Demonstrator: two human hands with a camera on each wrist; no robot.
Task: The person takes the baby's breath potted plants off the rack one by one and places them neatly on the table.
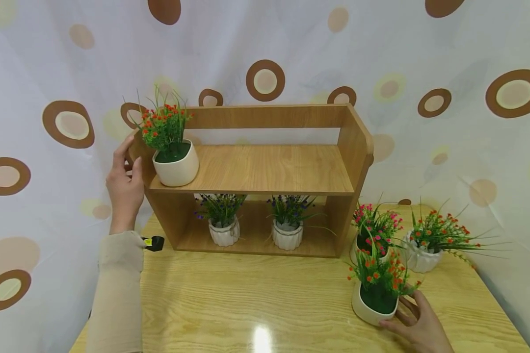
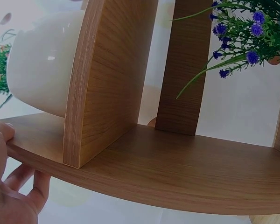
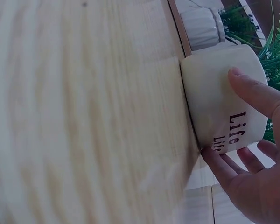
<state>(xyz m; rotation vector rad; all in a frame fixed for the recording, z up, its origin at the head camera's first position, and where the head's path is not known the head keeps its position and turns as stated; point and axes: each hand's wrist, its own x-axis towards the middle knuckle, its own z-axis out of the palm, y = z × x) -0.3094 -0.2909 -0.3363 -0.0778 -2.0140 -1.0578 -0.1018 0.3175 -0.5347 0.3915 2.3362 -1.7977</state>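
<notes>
My left hand point(image 1: 125, 189) grips the left side panel of a two-tier wooden shelf point(image 1: 269, 169), thumb on the inner side, fingers outside. Just beside it, a white pot with orange-red flowers point(image 1: 176, 166) sits at the upper tier's left end. At the table's right, my right hand point(image 1: 421, 326) holds another potted plant with orange flowers point(image 1: 380, 289). The right wrist view shows the thumb on one side of this white pot point(image 3: 214, 98), marked "Life", and the fingers around its other side. The pot stands upright, its base at the table surface.
Two ribbed white pots with purple flowers point(image 1: 224, 233) point(image 1: 287, 235) stand on the lower tier. Behind the held pot are a pink-flowered plant point(image 1: 375, 223) and an orange-flowered one in a ribbed pot point(image 1: 424, 257). A small black object point(image 1: 156, 243) lies left of the shelf.
</notes>
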